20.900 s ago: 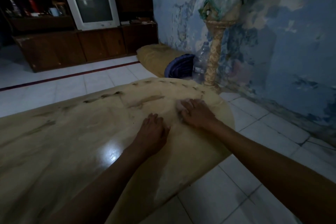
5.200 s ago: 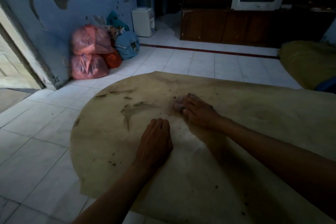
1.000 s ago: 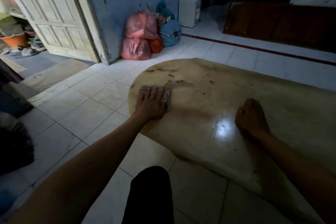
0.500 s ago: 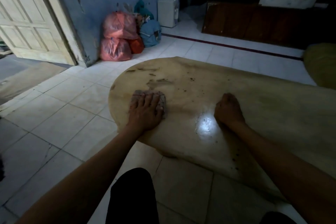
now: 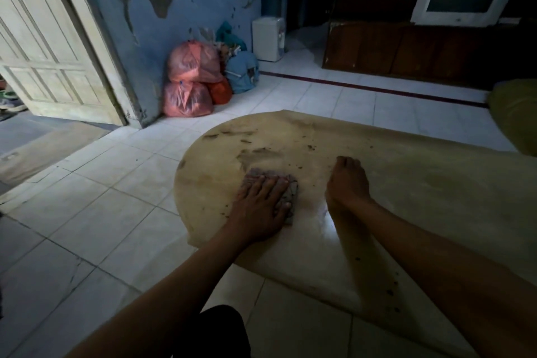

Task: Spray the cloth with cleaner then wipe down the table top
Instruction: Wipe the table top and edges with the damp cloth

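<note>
- Left hand (image 5: 261,206): laid flat on the cloth (image 5: 292,197), fingers straight and spread, pressing rather than grasping; spreads pressure evenly across the fabric for wiping.
- Cloth: bunched grey pad, pinned between palm and table top (image 5: 406,183), near the rounded left end; only the far and right edges visible past the fingers.
- Right hand (image 5: 347,180): resting on the table top just right of the cloth, apart from it, holding nothing; fingers bent downward, likely a brace for the leaning body. Exact curl hard to judge in the dim light.
- Dark smears and specks (image 5: 255,151): just beyond the cloth, toward the far edge; probable next wiping zone.
- No cleaner bottle in view.
- Red bags (image 5: 189,81): far left, against the blue wall, well apart from the table.
</note>
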